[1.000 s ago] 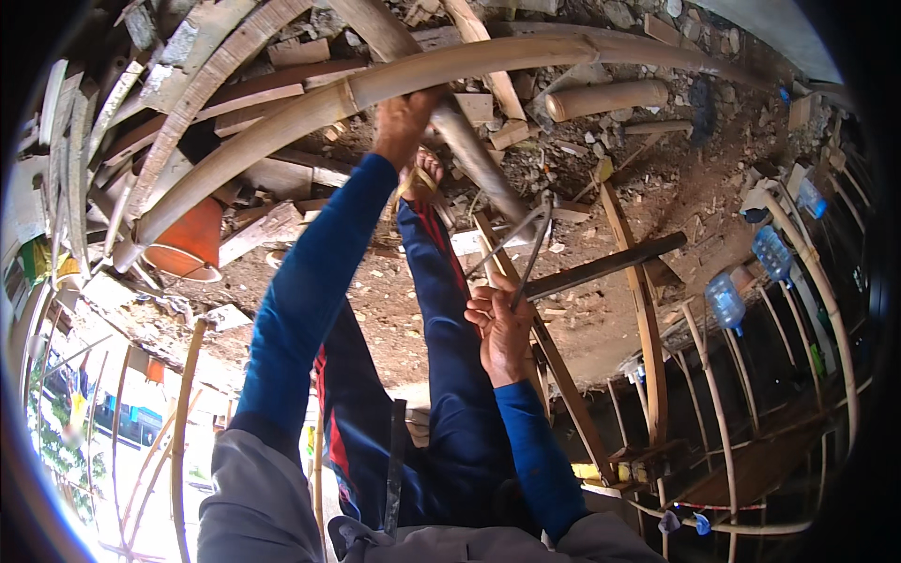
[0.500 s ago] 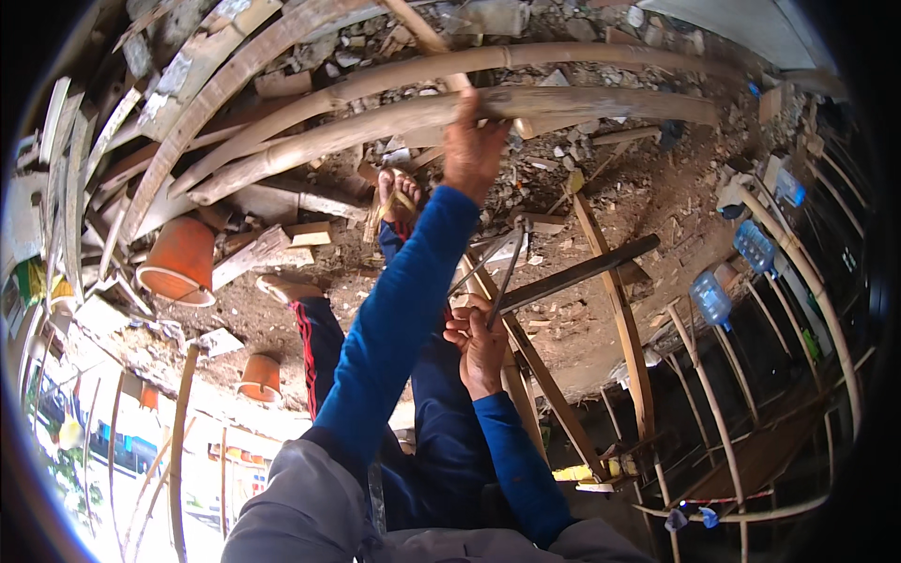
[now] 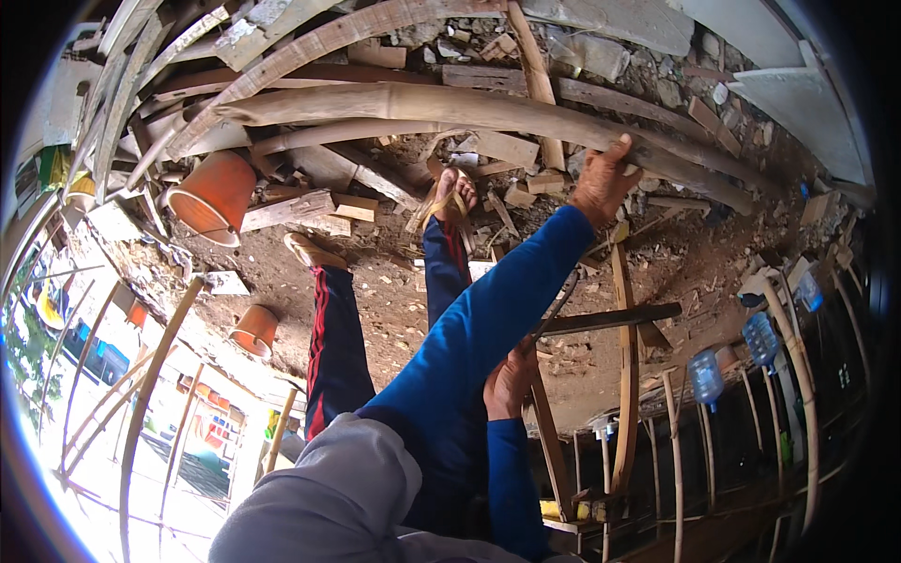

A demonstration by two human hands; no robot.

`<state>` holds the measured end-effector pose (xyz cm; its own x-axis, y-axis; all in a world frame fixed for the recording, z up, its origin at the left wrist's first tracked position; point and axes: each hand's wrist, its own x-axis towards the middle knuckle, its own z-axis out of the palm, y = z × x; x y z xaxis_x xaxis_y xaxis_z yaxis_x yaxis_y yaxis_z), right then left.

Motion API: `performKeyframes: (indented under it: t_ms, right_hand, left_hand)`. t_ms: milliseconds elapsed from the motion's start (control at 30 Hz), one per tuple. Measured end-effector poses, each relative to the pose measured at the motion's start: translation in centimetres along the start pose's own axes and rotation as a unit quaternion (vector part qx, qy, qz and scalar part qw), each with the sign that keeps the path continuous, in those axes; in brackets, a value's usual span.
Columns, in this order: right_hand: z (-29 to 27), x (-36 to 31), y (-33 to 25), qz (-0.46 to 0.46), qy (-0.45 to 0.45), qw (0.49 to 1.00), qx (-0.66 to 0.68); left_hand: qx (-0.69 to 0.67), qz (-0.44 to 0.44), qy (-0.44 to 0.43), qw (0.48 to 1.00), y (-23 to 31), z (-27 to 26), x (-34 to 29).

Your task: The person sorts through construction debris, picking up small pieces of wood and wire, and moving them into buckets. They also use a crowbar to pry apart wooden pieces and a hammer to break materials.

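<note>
A thick, pale bamboo pole curves across the upper part of the view. My left hand is closed round it toward its right end, the thumb lying over the top. Lower down, partly covered by my left sleeve, my right hand is closed on a thin dark rod that slants up and right; its full shape cannot be made out. Just right of that hand is a wooden frame of slats, with an upright slat and a dark crossbar.
Rubble and wood scraps cover the ground behind the pole. An orange bucket lies at the left, with a smaller orange pot nearer. Blue plastic bottles top fence stakes at the right. My sandalled feet stand on the dirt.
My left hand has moved right along the bamboo pole. My right hand has shifted slightly right and lower in view, still on the dark rod. The whole view has turned.
</note>
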<state>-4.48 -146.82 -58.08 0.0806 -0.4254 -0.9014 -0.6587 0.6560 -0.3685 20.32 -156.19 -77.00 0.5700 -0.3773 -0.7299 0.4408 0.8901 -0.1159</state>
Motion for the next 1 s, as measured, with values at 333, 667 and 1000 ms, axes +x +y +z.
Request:
performKeyframes:
  t_ms: [333,667,1000]
  right_hand:
    - [0.7,0.1,0.4,-0.059,-0.010,0.992,-0.109]
    - [8.2,-2.3,0.3,-0.192,-0.251,0.875,-0.367]
    - [9.6,-5.4,13.5,-0.074,-0.305,0.875,-0.369]
  left_hand:
    - [0.499,0.028,-0.024,0.866,7.1,-5.7,-8.1]
    - [0.479,0.223,0.201,0.825,27.5,-16.8,-19.4]
    - [0.229,0.296,0.365,0.853,56.8,-15.6,-10.5]
